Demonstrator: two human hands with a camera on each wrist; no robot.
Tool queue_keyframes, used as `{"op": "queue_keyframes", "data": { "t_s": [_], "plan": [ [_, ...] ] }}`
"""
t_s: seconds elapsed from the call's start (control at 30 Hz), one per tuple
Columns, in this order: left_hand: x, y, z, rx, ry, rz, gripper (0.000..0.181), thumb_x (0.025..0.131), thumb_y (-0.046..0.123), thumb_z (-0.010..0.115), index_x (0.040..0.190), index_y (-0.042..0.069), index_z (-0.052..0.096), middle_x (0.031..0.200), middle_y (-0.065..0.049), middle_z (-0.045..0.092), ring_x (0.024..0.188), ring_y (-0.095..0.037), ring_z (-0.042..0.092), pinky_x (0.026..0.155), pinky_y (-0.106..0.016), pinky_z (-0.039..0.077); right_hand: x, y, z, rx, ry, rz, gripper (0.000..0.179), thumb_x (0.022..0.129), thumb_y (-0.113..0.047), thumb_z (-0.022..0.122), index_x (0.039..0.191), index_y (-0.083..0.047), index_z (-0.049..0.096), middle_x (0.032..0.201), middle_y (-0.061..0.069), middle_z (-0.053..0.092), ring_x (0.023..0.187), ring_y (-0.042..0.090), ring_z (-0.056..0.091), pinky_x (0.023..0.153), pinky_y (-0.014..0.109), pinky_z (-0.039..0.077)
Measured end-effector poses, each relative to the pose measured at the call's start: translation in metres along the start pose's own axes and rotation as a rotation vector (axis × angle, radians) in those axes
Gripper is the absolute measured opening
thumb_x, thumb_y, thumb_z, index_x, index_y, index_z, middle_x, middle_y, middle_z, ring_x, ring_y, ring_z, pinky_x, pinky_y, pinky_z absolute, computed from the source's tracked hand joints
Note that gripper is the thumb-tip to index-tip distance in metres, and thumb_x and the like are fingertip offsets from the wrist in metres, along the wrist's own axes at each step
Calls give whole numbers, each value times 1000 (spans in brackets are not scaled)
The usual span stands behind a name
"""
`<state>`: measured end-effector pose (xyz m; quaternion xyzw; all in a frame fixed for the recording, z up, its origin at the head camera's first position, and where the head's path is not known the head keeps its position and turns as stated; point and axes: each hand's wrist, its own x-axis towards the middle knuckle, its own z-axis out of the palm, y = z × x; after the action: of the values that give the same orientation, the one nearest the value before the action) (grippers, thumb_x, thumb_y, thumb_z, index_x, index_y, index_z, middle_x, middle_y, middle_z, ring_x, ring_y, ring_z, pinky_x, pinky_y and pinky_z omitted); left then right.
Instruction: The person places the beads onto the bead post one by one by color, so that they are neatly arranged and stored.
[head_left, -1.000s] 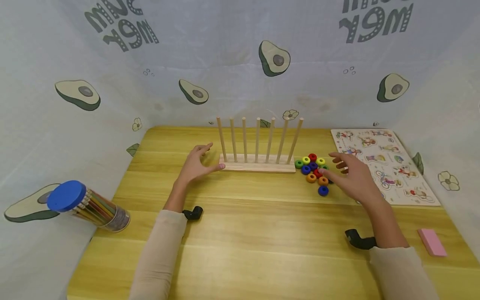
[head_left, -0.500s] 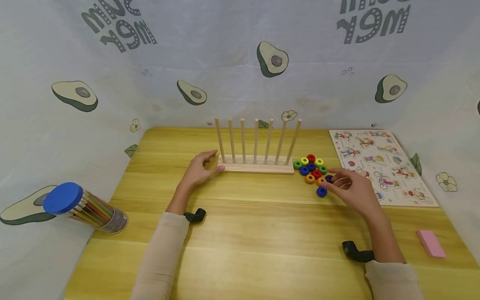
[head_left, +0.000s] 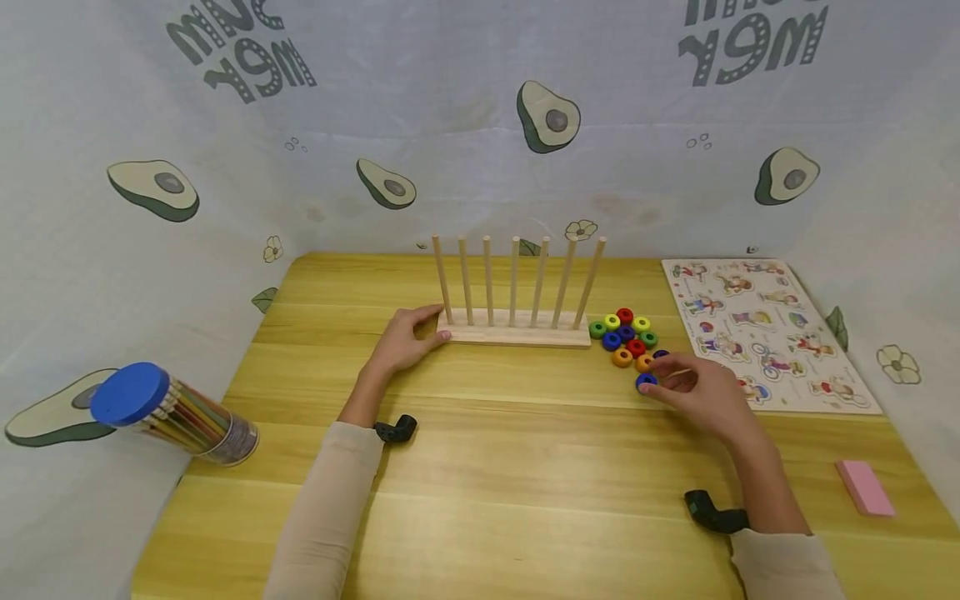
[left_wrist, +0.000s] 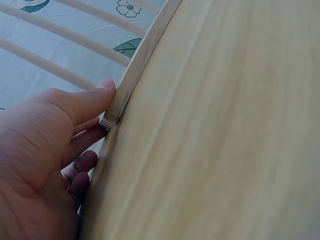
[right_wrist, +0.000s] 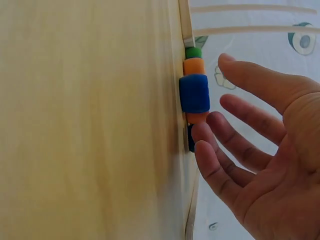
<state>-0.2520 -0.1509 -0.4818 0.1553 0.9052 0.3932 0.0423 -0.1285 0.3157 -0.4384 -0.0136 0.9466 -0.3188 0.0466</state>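
Blue ring (right_wrist: pixel 194 94), on tbl (right_wrist: pixel 100 125), just beside R grip (head_left: pixel 708 397)

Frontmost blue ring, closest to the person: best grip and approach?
Probably pinch the blue ring by its outer wall, left and right, coming from above on the near side. It lies flat, hole up, with a rounded wall; an orange ring sits just behind, bare table in front.
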Motion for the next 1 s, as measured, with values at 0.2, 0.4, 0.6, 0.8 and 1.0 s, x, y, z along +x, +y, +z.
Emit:
{"op": "queue_keyframes", "data": {
  "t_s": [0.2,0.4,0.6,0.8,1.0],
  "plan": [
    [1,-1,1,19,-5,-5,65,96,43,74,153,20,53,151,-12,56,136,-35,48,116,-56,40,0,2,3,-4,-3,-26,48,90,-41,80,120,-5,72,104,14,74,90,23,70,72,22,54],
    [2,-4,6,49,-2,14,68,95,45,74,154,20,51,153,-11,55,136,-35,49,116,-54,40,1,4,6,-7,-5,-24,45,90,-36,81,119,-3,72,103,14,73,90,25,69,72,21,53],
    [1,-5,8,44,7,23,69,95,45,74,155,20,50,154,-9,54,137,-35,48,116,-55,40,1,4,7,-4,0,-17,42,90,-29,82,118,-1,71,98,12,74,84,19,67,68,21,52],
    [-2,-5,8,45,17,25,68,95,45,73,155,22,50,154,-10,55,133,-36,50,114,-55,41,-1,-1,4,1,40,-41,43,91,-32,82,119,-1,71,96,12,74,82,19,68,67,21,53],
    [-3,-3,7,47,20,-3,68,95,45,73,155,23,50,153,-12,54,129,-35,49,110,-56,43,3,-12,-6,32,120,-71,42,93,-32,79,120,-1,70,101,16,73,86,21,68,68,15,52]
  ]
}}
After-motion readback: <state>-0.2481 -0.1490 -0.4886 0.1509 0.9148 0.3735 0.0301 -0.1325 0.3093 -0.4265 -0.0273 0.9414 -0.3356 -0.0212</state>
